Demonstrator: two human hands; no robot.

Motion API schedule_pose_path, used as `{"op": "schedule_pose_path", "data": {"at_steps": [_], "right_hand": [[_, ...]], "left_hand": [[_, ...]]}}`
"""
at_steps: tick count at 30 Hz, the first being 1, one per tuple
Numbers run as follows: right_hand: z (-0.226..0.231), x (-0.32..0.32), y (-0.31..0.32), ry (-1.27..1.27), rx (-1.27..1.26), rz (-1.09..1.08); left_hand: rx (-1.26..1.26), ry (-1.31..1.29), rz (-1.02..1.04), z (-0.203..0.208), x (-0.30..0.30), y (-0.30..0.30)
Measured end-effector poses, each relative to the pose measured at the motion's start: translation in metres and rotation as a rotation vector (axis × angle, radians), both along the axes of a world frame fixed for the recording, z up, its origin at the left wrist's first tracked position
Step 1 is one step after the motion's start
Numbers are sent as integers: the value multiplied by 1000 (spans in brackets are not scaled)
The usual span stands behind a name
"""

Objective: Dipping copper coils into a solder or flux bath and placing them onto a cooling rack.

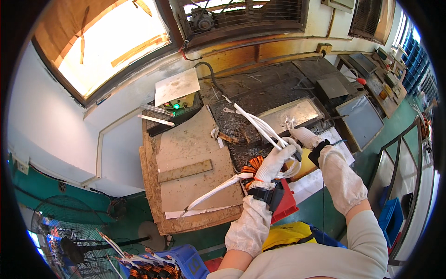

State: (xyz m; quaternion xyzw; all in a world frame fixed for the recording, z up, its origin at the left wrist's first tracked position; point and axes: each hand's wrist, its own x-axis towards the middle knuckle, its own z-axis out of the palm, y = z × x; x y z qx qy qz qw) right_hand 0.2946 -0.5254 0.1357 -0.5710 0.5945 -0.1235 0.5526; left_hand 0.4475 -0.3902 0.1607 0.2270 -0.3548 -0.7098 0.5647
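My left hand (277,160), in a white glove, is closed round a bundle of white-sleeved leads (260,124). Their bare ends fan out up and to the left over the dark bench top. Below this hand hangs an orange copper-wire coil (253,167), partly hidden by it. Another white sleeved lead (216,189) runs from the coil down to the left. My gloved right hand (306,137) is at the near edge of a rectangular tray with a silvery surface (302,111). Its fingers look pressed together by pale, frayed tips (290,122); what they hold is unclear.
A control box with a green light (177,106) stands at the bench's back left. A flat strip (185,171) lies on cardboard. Beneath my left forearm is a red bin (284,204). A blue crate (183,260) with more coils and a fan (69,242) stand lower left.
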Motion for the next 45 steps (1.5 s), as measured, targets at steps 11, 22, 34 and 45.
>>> {"op": "schedule_pose_path", "data": {"at_steps": [11,22,34,45], "right_hand": [[13,3,7,157,14,25],[-1,-3,0,73,48,42],[4,-4,3,79,35,59],[3,-4,1,116,47,5]], "left_hand": [[-27,12,-36,2,1,0],[4,10,-16,4,0,1],[-28,-4,-27,2,1,0],[-29,14,-42,0,1,-1]]}}
